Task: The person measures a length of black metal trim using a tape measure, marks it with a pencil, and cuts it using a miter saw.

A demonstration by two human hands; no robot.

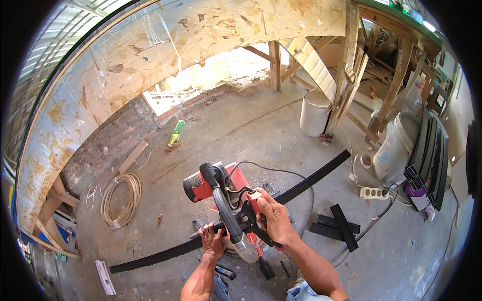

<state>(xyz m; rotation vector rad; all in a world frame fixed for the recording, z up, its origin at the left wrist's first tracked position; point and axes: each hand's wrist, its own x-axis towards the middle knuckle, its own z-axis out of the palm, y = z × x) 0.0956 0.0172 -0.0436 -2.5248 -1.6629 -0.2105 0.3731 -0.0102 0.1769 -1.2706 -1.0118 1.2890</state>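
A red and black mitre saw (236,190) stands on the concrete floor in front of me, its motor to the left and its head over the base. My right hand (273,218) is wrapped round the saw's red and black handle. A long black bar (321,175) runs across the saw base, sticking out on both sides. My left hand (213,242) grips this bar just left of the saw head, fingers curled over it. The guard hides the place where blade and bar meet. Short black pieces (344,228) lie crossed to the right of the saw.
A white power strip (374,192) with a plugged-in black cable lies at the right, below a bundle of black bars (429,155). A coiled hose (120,200) and green bottle (176,131) lie at the left. A white bucket (315,115) stands farther back by wooden supports.
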